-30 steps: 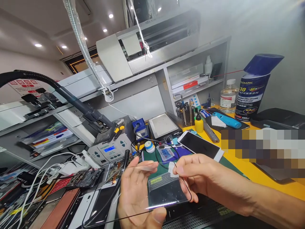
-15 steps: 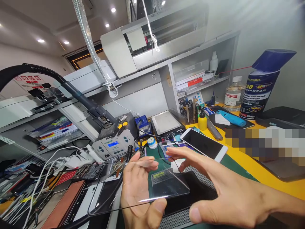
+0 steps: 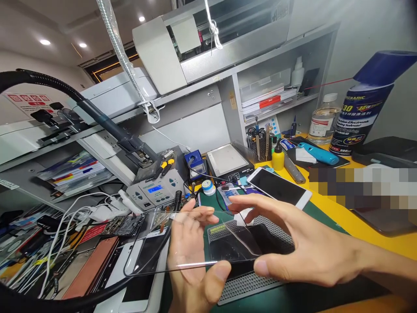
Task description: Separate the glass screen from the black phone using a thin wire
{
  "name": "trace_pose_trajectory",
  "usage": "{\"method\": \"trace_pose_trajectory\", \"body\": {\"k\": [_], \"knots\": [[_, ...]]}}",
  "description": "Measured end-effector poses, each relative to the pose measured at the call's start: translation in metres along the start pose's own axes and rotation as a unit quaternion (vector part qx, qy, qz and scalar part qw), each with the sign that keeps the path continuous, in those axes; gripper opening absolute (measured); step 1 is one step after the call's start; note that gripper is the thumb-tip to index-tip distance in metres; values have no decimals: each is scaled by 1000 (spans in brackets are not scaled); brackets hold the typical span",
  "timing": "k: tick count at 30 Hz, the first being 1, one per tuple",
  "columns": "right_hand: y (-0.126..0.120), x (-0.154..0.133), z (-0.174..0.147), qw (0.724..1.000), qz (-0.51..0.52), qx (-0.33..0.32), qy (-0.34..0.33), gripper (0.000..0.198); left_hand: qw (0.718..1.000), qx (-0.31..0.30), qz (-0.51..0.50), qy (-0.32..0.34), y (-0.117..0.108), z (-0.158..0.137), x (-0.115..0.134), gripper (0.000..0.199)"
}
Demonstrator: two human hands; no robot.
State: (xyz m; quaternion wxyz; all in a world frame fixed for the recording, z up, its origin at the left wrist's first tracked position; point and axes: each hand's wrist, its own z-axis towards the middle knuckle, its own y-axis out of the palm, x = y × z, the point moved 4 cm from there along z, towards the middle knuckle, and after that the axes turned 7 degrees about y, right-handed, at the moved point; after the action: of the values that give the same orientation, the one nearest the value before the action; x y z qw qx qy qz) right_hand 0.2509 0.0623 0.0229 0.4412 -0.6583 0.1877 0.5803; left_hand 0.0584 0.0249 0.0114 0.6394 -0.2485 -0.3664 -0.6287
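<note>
A clear glass screen protector [image 3: 192, 250] with a thin dark border is held up over the bench. My left hand [image 3: 195, 261] grips it from below and behind; the thumb lies at its near long edge, the fingers at the far edge, seen through the glass. Around its right end curves my right hand [image 3: 302, 243], thumb tip at the near corner and fingertips at the far corner. Beneath lies a dark phone [image 3: 270, 239] on a grey perforated pad [image 3: 250, 284]. A small white piece [image 3: 243, 217] shows by the right fingertips.
A white phone [image 3: 280, 187] lies behind on the green mat [image 3: 325, 226]. At left are several phones, boards and cables, with a soldering station [image 3: 156, 191] behind. A yellow bottle [image 3: 278, 157] and a tall spray can [image 3: 365, 113] stand at the back right.
My right thumb has moved up and in to the protector's near corner, where it was apart before. The glass has tilted slightly, and the head view has shifted a little.
</note>
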Motion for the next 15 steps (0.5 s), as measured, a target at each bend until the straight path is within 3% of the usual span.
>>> {"method": "trace_pose_trajectory", "body": {"k": [15], "knots": [[-1, -3, 2, 1000, 9, 28, -3, 77, 999, 7, -22, -22, -3, -1, -8, 83]]}}
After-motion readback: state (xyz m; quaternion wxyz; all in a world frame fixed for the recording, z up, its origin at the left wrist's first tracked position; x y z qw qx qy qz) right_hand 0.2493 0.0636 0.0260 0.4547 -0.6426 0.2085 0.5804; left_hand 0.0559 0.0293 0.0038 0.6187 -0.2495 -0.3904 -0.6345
